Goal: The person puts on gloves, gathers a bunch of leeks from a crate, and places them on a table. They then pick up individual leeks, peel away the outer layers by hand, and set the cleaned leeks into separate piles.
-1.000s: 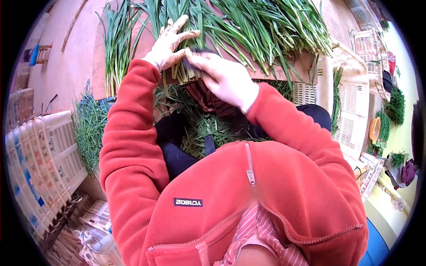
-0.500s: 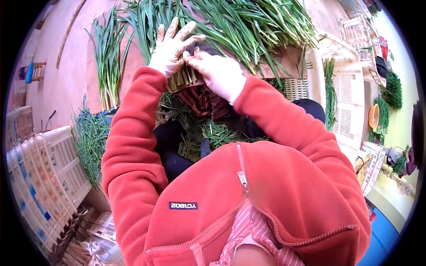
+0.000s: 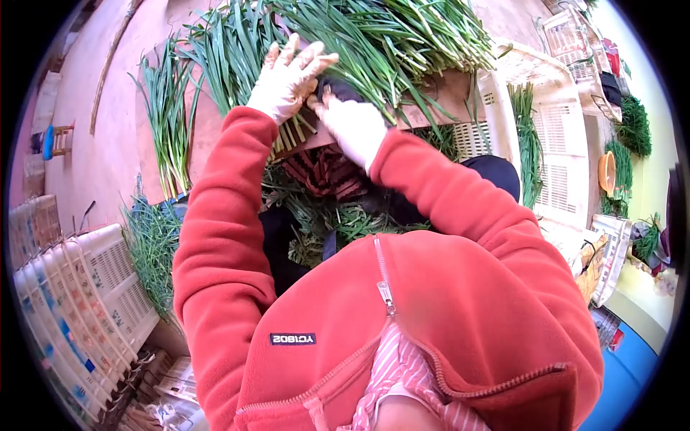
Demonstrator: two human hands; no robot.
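Note:
My left hand [image 3: 285,80], in a stained whitish glove, lies with fingers spread on a bunch of garlic chives [image 3: 233,54], whose pale cut stems poke out below it at the board's edge. My right hand [image 3: 352,123], gloved too, has its fingers bent and pressed together beside the left thumb. Between and just above its fingertips is a dark patch [image 3: 341,89]; I cannot make out what it is. A large pile of garlic chives [image 3: 402,43] lies to the right, and a smaller loose bunch [image 3: 169,118] lies to the left.
A board [image 3: 449,93] carries the greens. White plastic crates [image 3: 560,151] stand at right, one with greens inside. More crates [image 3: 108,273] are stacked at left beside a heap of thin greens [image 3: 152,230]. Trimmed leaves [image 3: 359,219] lie below, between my legs. An orange bowl [image 3: 607,172] is far right.
The view has shifted slightly. My left hand's fingers have come a little closer together. My right hand has stayed by the left thumb, and more of the dark patch shows above its fingertips.

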